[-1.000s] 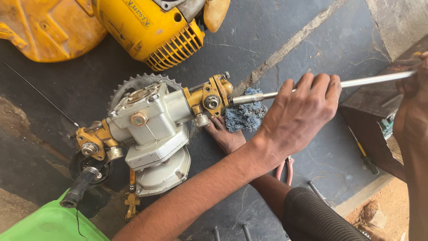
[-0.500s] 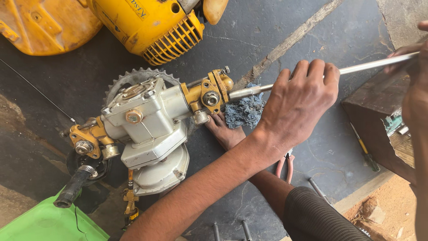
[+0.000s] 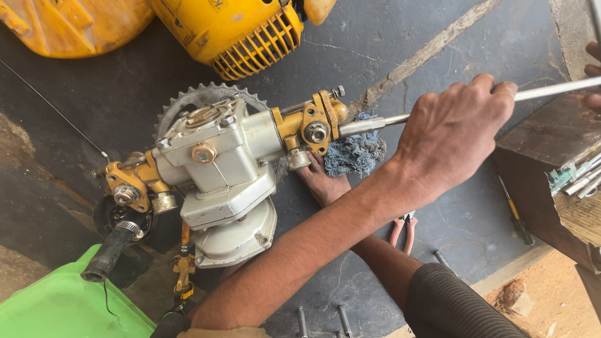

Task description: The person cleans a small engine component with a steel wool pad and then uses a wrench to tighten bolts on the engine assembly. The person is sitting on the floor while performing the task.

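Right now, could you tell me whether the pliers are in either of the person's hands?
No, the pliers lie on the dark floor, partly hidden under the forearm.

The pump assembly (image 3: 219,175) lies on the floor (image 3: 438,56) at centre-left, its rod (image 3: 375,123) running right. The engine housing (image 3: 238,28) sits far behind it, the tub (image 3: 56,307) near left. A rag (image 3: 354,153) lies under the rod, pliers (image 3: 404,228) nearer, a box (image 3: 551,181) right.

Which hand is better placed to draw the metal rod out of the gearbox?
Probably the left hand: it is closed around the rod close to the gearbox. The right hand shows only at the picture's edge.
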Available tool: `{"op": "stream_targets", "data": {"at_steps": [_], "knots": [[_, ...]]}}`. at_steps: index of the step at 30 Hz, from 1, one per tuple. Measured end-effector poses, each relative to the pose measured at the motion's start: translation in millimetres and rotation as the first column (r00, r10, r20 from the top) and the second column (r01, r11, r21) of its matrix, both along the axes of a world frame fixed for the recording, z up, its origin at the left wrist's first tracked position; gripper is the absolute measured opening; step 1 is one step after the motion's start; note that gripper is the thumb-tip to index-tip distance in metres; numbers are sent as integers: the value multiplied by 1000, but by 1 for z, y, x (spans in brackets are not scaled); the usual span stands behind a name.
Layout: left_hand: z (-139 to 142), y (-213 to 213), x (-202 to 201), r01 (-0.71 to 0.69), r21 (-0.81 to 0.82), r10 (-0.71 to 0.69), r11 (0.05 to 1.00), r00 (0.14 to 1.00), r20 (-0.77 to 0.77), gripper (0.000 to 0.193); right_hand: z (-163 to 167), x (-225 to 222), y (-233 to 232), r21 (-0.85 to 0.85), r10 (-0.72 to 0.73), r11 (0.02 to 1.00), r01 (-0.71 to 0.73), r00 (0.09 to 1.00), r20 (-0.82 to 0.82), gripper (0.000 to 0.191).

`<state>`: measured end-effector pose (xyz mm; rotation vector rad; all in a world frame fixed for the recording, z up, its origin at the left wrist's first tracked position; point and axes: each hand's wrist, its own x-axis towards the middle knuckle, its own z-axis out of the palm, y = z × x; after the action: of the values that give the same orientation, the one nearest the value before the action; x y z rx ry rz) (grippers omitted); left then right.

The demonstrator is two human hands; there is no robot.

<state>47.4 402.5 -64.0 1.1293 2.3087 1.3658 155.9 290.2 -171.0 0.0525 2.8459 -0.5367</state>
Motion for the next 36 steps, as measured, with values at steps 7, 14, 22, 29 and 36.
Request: {"op": "stream_targets", "data": {"at_steps": [7, 14, 22, 29, 36], "knots": [[17, 19, 5, 109, -117, -101, 987, 992, 72, 19, -1, -12, -3, 0, -69, 998, 69, 996, -61, 36], [3, 27, 9, -8, -45, 11, 999, 998, 54, 17, 6, -26, -6, 91, -35, 995, 36, 999, -11, 28], [3, 22, 4, -35, 54, 32, 998, 998, 55, 14, 16, -35, -10, -547, -581, 279, 789, 592, 558, 30], [5, 16, 9, -21, 20, 21, 1000, 1000, 4, 21, 18, -34, -11, -702, -609, 208, 681, 652, 452, 25], [2, 13, 7, -23, 13, 23, 1000, 999, 33, 17, 15, -28, -11, -541, -584, 165, 825, 524, 621, 40]]}}
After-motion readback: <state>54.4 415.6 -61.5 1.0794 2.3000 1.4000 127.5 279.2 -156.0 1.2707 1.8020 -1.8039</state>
